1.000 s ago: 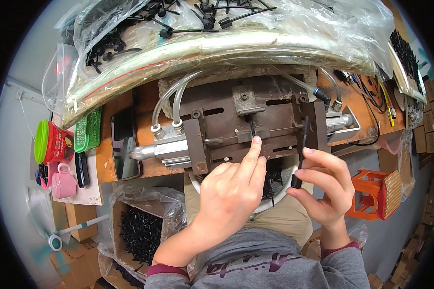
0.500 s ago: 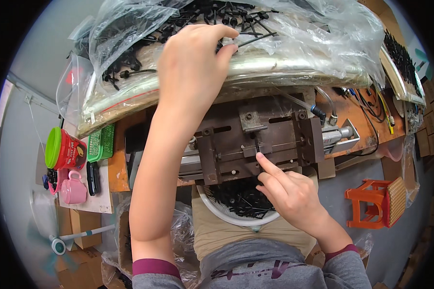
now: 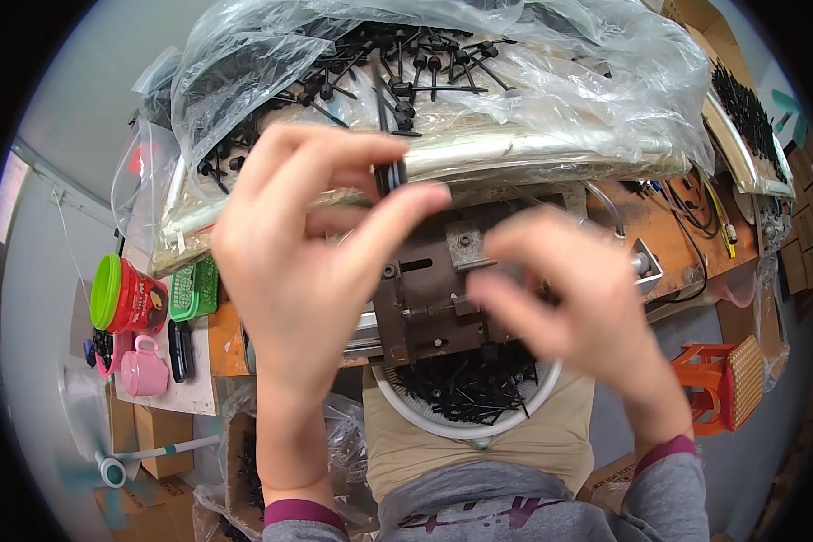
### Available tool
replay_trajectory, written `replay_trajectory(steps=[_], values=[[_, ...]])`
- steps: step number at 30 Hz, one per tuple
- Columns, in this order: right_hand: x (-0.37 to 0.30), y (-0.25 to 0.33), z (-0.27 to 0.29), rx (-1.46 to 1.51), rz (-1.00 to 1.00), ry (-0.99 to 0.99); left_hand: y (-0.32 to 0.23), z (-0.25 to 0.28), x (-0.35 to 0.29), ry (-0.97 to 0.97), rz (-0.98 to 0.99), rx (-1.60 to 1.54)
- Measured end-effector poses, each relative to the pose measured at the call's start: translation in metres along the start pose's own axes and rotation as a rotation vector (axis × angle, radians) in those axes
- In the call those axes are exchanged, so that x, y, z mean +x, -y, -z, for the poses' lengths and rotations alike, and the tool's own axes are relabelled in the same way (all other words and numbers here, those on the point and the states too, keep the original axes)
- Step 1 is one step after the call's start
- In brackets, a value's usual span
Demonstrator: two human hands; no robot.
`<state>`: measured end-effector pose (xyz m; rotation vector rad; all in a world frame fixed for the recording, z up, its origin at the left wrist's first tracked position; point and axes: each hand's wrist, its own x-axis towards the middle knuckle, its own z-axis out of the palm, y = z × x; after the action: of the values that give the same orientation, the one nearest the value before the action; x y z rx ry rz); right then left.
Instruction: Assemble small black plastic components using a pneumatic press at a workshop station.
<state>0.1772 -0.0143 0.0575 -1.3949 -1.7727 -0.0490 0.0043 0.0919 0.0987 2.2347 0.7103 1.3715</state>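
Note:
My left hand is raised over the left part of a dark metal fixture. Its thumb and fingers pinch a black part with a thick head and a long thin stem, the stem pointing up and away. Over the right side of the fixture is my right hand, smeared by motion, so its grip does not show. Beyond the fixture, several similar black parts lie loose on a clear plastic sheet. A white basket on my lap, below the fixture's near edge, holds more black parts.
At the left stand a red tub with a green rim, a green basket and a pink cup. Air hoses and cables run at the right. An orange stool and a fan flank me.
My left hand has come back from the pile toward me with a black part. My right hand has lifted off the fixture's middle, moving up and right. The slim black piece there is now hidden.

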Motion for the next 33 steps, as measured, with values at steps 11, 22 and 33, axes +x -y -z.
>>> replay_trajectory(steps=[11, 22, 33], values=[[0.206, -0.105, -0.035, -0.710, -0.566, 0.307, -0.033, -0.010, -0.087, 0.320, 0.047, -0.044], [0.207, -0.092, -0.043, -0.439, -0.126, 0.482, -0.014, -0.023, -0.115, 0.392, 0.037, -0.046], [0.207, -0.061, -0.002, -0.337, -0.223, 0.815, -0.012, -0.030, -0.127, 0.342, 0.026, 0.015]])
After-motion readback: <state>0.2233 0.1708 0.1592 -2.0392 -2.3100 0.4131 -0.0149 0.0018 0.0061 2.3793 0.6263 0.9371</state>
